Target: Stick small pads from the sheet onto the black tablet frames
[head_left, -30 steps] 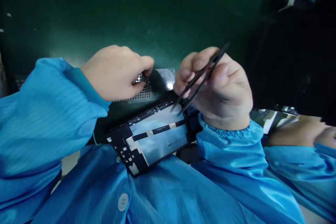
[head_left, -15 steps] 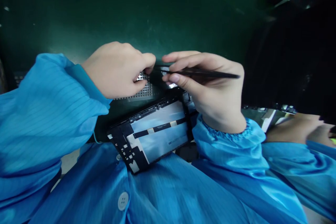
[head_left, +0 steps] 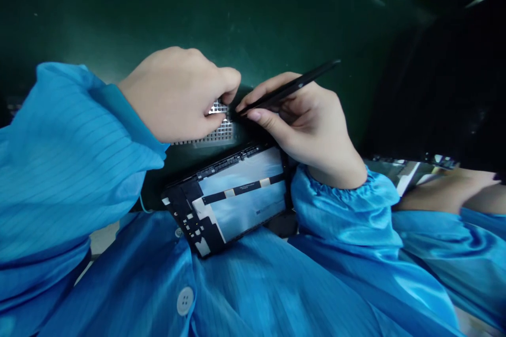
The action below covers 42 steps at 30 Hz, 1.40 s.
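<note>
Slanting between right fingers (head_left: 271,122) | black tweezers (head_left: 299,85) | pointing toward left fingers (head_left: 231,82)

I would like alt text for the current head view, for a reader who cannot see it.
A person's right hand grips a slim black tool pointing toward the left hand, which covers part of a silvery grid on a green surface. Below them in view, by blue clothing, is an opened electronic device.

Left hand (head_left: 179,95) curled, right hand (head_left: 312,124) holding tweezers (head_left: 300,84)
</note>
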Tool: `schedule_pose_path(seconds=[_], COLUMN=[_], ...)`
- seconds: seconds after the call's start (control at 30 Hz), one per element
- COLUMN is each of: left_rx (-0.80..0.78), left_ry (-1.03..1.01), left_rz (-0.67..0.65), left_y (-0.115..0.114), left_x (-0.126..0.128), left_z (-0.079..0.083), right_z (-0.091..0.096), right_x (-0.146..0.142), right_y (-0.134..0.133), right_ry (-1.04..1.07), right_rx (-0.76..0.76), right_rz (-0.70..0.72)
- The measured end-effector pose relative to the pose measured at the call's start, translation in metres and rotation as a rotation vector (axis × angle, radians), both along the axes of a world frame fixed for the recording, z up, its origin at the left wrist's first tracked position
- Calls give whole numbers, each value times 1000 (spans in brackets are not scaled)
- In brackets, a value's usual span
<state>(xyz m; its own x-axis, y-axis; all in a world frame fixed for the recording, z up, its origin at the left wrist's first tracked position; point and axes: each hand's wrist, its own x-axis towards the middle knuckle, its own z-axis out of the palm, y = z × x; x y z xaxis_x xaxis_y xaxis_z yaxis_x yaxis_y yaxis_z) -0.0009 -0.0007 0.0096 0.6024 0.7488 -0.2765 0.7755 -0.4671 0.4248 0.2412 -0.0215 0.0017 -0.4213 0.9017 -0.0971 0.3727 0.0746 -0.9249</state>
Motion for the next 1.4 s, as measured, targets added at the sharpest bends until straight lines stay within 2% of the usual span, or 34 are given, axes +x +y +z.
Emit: schedule_pose_path(seconds=[0.1,0.17,0.23,0.3,0.37,0.43,0.53,0.67,0.8,0.87,0.93,1.03,1.1,1.23,1.4], left_rx=[9,29,51,56,48,37,37,24,21,24,34,37,30,31,40], left_ry=[7,0,-17,-33,-37,-27,-7,0,12,13,13,5,5,5,18], left_rz=[-14,-34,-41,-27,-7,4,12,17,36,40,35,31,40,44,34], left_y=[-1,-3,-4,-5,-6,-6,-6,-5,-5,-4,-4,-3,-3,-3,-2], left_x=[-1,-2,-3,-3,-2,-1,0,1,2,3,3,3,3,3,3], left_z=[3,5,6,6,5,3,2,0,-1,-1,0,0,0,-3,-4], right_z=[2,7,13,17,17,11,-2,-7,10,20,24,17,8,-3,2], right_x=[2,-1,-11,-26,-43,-57,-67,-69,-60,-46,-29,-6,2,1,0], right_y=[6,-4,-31,-70,-109,-136,-148,-144,-134,-113,-81,-32,-14,-14,-13], right_ry=[-25,52,179,260,261,238,197,172,32,-67,-145,-173,-155,-101,-108], right_rx=[11,32,39,2,-24,50,181,238,289,309,302,216,140,83,68], right_rz=[60,17,-145,-330,-423,-445,-419,-367,-257,-204,-156,-36,18,3,25])
